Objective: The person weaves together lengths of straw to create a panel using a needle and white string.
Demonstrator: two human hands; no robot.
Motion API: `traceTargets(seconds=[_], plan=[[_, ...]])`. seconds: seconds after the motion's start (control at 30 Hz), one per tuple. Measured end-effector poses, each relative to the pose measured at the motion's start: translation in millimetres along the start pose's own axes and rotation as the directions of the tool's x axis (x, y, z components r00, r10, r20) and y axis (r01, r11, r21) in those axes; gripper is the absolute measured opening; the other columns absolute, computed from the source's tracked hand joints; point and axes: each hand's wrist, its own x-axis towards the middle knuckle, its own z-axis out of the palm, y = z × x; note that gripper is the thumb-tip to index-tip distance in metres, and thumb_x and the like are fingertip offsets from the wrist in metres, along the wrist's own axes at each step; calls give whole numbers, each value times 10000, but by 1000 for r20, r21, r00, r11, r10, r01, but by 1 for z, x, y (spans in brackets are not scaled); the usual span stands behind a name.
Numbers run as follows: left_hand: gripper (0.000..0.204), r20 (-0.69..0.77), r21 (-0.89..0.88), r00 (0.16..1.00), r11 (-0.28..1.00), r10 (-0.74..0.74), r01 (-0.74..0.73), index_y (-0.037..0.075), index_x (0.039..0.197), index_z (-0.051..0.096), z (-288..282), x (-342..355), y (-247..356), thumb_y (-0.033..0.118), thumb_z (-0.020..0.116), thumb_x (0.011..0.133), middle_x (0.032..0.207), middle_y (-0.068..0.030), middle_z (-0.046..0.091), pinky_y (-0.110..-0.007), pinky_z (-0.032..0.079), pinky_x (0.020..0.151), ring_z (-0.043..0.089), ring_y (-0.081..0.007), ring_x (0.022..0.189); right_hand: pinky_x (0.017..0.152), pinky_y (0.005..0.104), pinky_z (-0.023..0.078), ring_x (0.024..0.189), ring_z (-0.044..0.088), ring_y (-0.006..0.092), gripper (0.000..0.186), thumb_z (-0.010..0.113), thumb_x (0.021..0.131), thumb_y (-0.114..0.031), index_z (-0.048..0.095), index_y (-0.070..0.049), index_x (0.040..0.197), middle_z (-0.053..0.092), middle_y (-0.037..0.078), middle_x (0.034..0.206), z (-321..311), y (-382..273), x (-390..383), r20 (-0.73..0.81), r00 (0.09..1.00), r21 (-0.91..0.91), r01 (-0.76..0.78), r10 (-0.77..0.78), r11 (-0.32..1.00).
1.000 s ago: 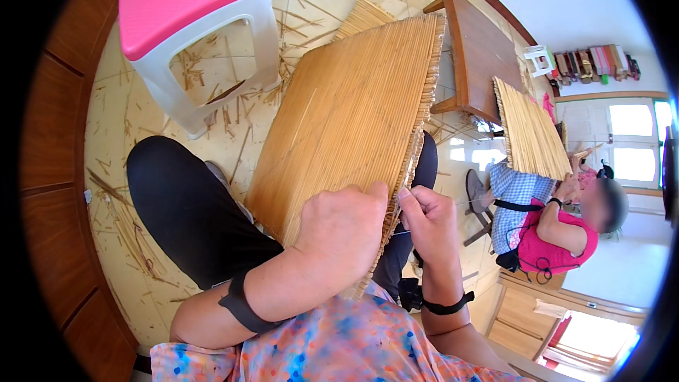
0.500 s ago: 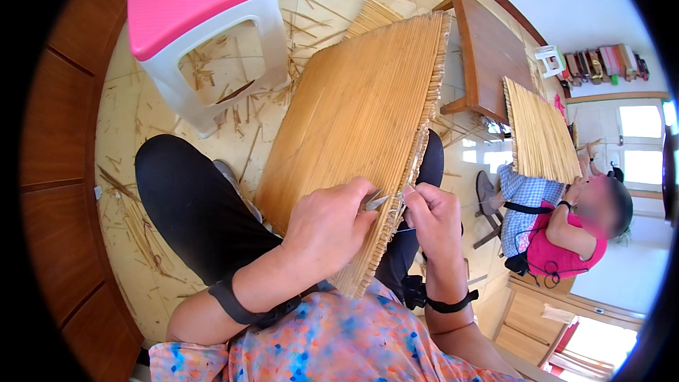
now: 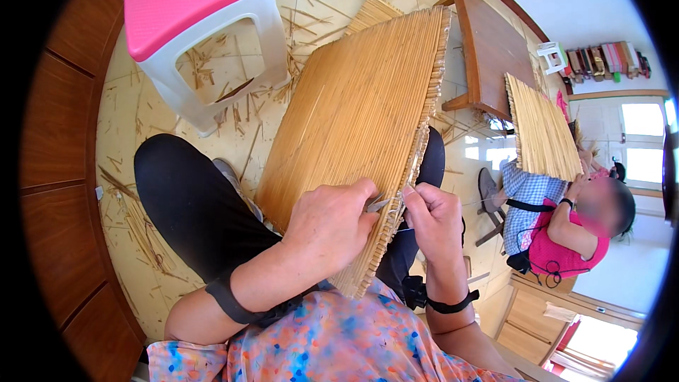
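A stiff mat of tan straw stalks (image 3: 353,99) leans across my lap between my knees, its bound edge facing right. My left hand (image 3: 329,219) rests on its lower face, closed round small metal scissors, most of them hidden in the palm. The scissor blades (image 3: 378,205) point right toward the bound edge and look closed. Just across that edge, my right hand (image 3: 433,216) is pinched, thumb against forefinger, on what looks like a thin pale strand; its fingertips touch the edge or nearly so.
A pink-topped white plastic stool (image 3: 205,7) stands at the far left. Straw scraps (image 3: 148,240) litter the tiled floor. A low wooden table (image 3: 491,49) stands at the far right, near a seated person (image 3: 566,240) holding another straw mat (image 3: 541,131). Wooden cabinets (image 3: 64,134) line the left side.
The scissor blades, slightly apart before, have come together. Both hands stay at the same spot on the edge. The mat has barely shifted.
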Motion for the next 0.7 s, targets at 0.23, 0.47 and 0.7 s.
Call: traceTargets(seconds=[0.23, 0.47, 0.7], plan=[[200, -88, -150, 994, 987, -66, 52, 33, 1002, 596, 24, -9, -4, 146, 646, 844, 843, -208, 663, -467, 512, 705, 646, -398, 808, 435, 262, 268, 526, 323, 21, 331, 619, 910, -135, 521, 19, 634, 389, -45, 529, 2, 1, -1, -30, 999, 34, -30, 31, 999], [255, -253, -304, 967, 948, 19, -98, 33, 1093, 615, 25, -7, -8, 107, 673, 856, 808, -193, 663, -342, 506, 611, 662, -291, 663, 438, 225, 309, 469, 418, 43, 322, 600, 908, -105, 538, -16, 605, 473, -16, 514, 1, 3, -1, -18, 999, 31, -41, 42, 999], [248, -151, -79, 988, 996, 16, -28, 41, 1064, 630, 4, -9, -5, 116, 682, 834, 772, -171, 664, -364, 497, 575, 638, -303, 619, 440, 224, 308, 471, 416, 43, 323, 605, 913, -113, 541, -19, 610, 475, -16, 521, -2, 5, 0, 14, 999, 50, -40, 40, 998]])
